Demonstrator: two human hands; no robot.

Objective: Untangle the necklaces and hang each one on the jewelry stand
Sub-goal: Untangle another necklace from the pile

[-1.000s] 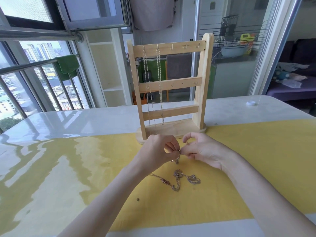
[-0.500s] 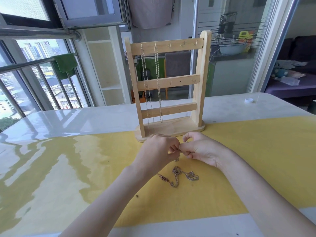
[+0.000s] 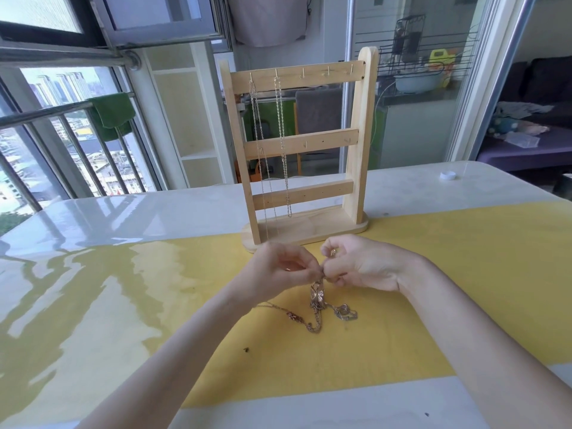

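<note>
A wooden jewelry stand with three crossbars stands on the table just beyond my hands. Two thin chains hang from the two leftmost hooks of its top bar. A tangle of gold necklaces lies on the yellow cloth, its top lifted off the cloth. My left hand and my right hand meet fingertip to fingertip above it, both pinching the raised part of the tangle. The chain's loose ends trail left and right on the cloth.
The yellow cloth covers the middle of a glossy white table. A small white cap sits at the far right of the table. A window with railings is at the left, a glass door behind.
Both hands stayed together in front of the stand's base. The pinched part of the tangle has risen a little, pulling more chain off the cloth.
</note>
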